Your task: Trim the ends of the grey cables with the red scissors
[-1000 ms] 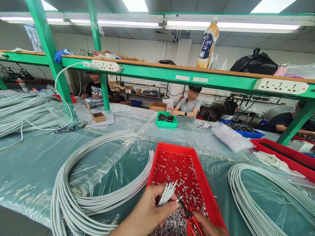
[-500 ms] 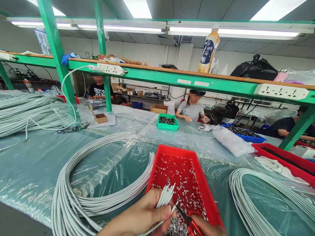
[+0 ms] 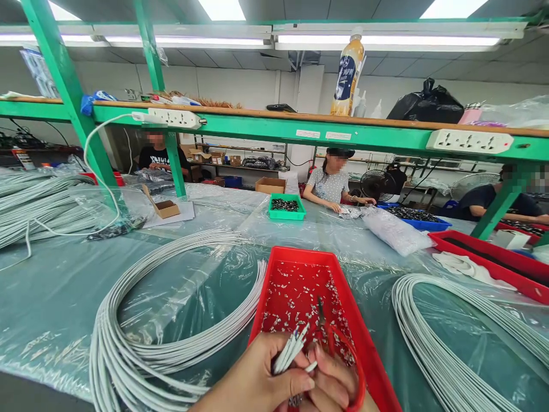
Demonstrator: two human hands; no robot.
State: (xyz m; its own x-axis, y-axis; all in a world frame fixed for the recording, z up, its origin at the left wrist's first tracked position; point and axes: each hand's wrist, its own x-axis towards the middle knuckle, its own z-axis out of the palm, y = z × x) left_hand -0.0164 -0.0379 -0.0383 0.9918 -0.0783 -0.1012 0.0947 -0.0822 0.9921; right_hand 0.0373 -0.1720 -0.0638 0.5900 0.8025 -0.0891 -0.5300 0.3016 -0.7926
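Scissors (image 3: 328, 332) now point far over the red tray (image 3: 364, 343); right hand (image 3: 334, 380) pinches a wire tip, left hand (image 3: 261, 383) grips the wire bundle (image 3: 291, 352).

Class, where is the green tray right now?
The green tray sits mid-table, beyond the red tray, in front of a seated person.

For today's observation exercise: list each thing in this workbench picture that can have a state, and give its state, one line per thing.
left hand: closed around the bundle of white wire ends
white wire ends: bunched, tips pointing up over the tray
right hand: fingers through the red scissors' handles
red scissors: blades shut, pointing away
red tray: scattered with small bits
left cable coil: looped flat
green tray: holding dark parts
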